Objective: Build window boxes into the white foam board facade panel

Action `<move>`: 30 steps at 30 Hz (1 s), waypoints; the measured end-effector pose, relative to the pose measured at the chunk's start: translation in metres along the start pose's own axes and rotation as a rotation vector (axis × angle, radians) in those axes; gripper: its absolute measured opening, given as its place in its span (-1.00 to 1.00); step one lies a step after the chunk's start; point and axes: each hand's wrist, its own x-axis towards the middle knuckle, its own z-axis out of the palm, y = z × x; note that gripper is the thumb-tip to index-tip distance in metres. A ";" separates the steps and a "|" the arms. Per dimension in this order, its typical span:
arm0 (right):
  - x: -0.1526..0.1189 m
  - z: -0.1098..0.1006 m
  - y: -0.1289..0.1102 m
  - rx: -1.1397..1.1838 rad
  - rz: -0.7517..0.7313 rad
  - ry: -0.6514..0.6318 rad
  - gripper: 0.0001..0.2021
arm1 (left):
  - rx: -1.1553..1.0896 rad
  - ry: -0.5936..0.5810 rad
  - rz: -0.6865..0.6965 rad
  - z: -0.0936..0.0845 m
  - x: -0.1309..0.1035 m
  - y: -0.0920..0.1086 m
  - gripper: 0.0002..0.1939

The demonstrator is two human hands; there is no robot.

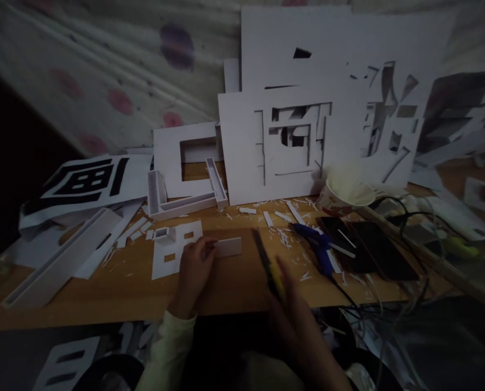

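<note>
My left hand [197,266] pinches the left end of a small white foam-board strip [229,247] just above the wooden table. Blurred by motion, my right hand [289,298] grips a yellow and black utility knife [275,274], its dark blade pointing up and away from me. Under and beside my left hand lies a white board piece [164,266] with rectangular cut-outs. A small open white box [164,234] stands on that piece. To the right of the knife, a blue glue gun [317,244] rests on the table.
White cut-out boards [242,146] lean at the back. Hollow white frame parts [189,203] and a long trough [63,260] stand at left, near a printed sheet [87,176]. Scraps litter the wood. A paper cup [340,195], dark phones [383,250] and cables lie right.
</note>
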 end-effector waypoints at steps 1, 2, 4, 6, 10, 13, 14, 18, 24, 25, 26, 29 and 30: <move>0.006 0.007 0.003 -0.037 -0.049 -0.106 -0.45 | -0.039 0.037 0.012 0.004 -0.002 -0.002 -0.91; 0.012 0.014 0.004 -0.069 -0.082 -0.186 -0.42 | -0.057 0.064 0.019 0.007 -0.004 -0.003 -0.90; 0.021 0.025 0.004 -0.120 -0.100 -0.254 -0.37 | -0.053 0.097 0.028 0.013 -0.008 -0.004 -0.87; 0.028 0.033 0.001 -0.169 -0.086 -0.258 -0.35 | -0.046 0.123 0.038 0.018 -0.011 -0.005 -0.88; 0.033 0.041 0.000 -0.264 -0.070 -0.288 -0.33 | -0.034 0.149 0.047 0.022 -0.013 -0.006 -0.92; 0.033 0.041 0.003 -0.282 -0.091 -0.304 -0.32 | -0.051 0.182 0.024 0.022 -0.014 -0.006 -0.93; 0.033 0.041 0.004 -0.283 -0.098 -0.307 -0.31 | -0.062 0.192 0.016 0.022 -0.014 -0.005 -0.93; 0.033 0.040 0.004 -0.285 -0.085 -0.332 -0.33 | -0.094 0.156 -0.012 0.022 -0.014 -0.004 -0.95; 0.034 0.038 0.004 -0.326 -0.061 -0.376 -0.27 | -0.051 0.166 0.008 0.021 -0.014 -0.005 -0.93; 0.034 0.038 0.005 -0.332 -0.062 -0.377 -0.25 | -0.048 0.172 0.014 0.021 -0.014 -0.006 -0.93; 0.034 0.037 0.005 -0.335 -0.064 -0.376 -0.25 | -0.049 0.174 0.018 0.021 -0.014 -0.006 -0.92; 0.035 0.036 0.006 -0.333 -0.065 -0.363 -0.27 | -0.057 0.180 0.028 0.021 -0.013 -0.007 -0.93; 0.035 0.036 0.006 -0.333 -0.063 -0.365 -0.28 | -0.059 0.182 0.030 0.022 -0.013 -0.008 -0.93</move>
